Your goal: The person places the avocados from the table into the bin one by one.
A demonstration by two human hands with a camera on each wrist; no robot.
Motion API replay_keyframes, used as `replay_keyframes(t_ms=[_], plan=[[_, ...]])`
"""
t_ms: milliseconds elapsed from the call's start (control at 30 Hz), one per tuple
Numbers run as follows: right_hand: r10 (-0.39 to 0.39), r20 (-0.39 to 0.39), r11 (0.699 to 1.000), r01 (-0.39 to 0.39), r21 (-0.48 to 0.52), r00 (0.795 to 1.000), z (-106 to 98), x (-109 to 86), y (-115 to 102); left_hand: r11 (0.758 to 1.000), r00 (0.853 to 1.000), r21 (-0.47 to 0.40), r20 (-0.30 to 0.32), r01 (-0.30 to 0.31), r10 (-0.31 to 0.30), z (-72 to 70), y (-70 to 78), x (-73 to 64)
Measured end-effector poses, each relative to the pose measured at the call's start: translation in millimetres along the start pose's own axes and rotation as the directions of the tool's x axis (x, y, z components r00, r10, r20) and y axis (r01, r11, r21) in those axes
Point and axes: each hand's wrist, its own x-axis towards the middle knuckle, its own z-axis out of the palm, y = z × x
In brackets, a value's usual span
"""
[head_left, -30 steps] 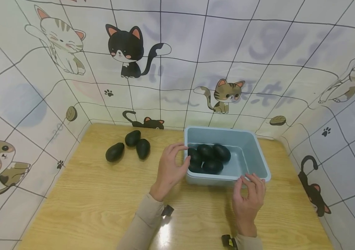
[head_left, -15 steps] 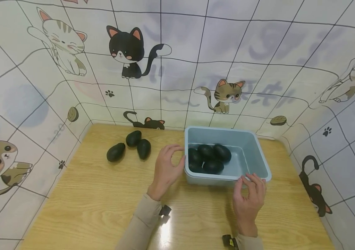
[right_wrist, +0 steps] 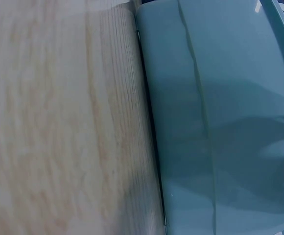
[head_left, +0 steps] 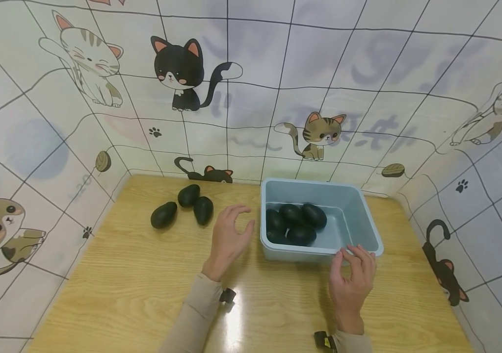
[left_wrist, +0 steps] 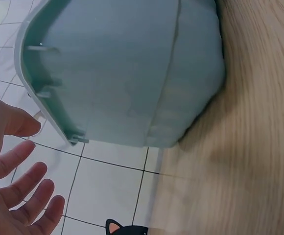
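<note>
My left hand (head_left: 228, 240) hovers left of a light blue plastic bin (head_left: 303, 254), with its fingers loosely bent and nothing held. In the left wrist view, its fingers (left_wrist: 27, 183) are spread apart, off the bin's outer wall. My right hand (head_left: 352, 284) is at the bin's front rim, the bent fingertips right at the edge and no avocado in them. Several dark avocados (head_left: 301, 235) lie bunched in the left half of the bin. Three more avocados (head_left: 164, 215) lie on the table to the left.
The bin stands on a wood-grain table (head_left: 145, 274), close to the back wall. Cat-printed wall covering (head_left: 251, 59) encloses the table at the back and both sides. Each wrist wears a small black camera (head_left: 227, 295).
My left hand has drawn back leftward from the bin's left rim, its fingers now off it. The right hand, the bin and the avocados have stayed put.
</note>
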Motion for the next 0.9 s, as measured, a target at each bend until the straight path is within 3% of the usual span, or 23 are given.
replay_keyframes(t_ms=[233,433,900], plan=[[0.001,0.003,1.000,-0.001,-0.002,1.000,0,-0.5,1,1.000,1.000,0.007,-0.022,0.005,-0.005,-3.1,-8.0,0.2],[0.002,-0.003,1.000,-0.002,0.004,1.000,-1,-0.7,0,0.999,0.999,0.011,-0.007,0.037,-0.037,-6.6,-13.4,0.8],[-0.006,-0.009,1.000,0.006,0.004,1.000,-1,0.3,0,0.999,0.999,0.014,-0.019,0.033,-0.033,-14.2,-19.5,3.4]])
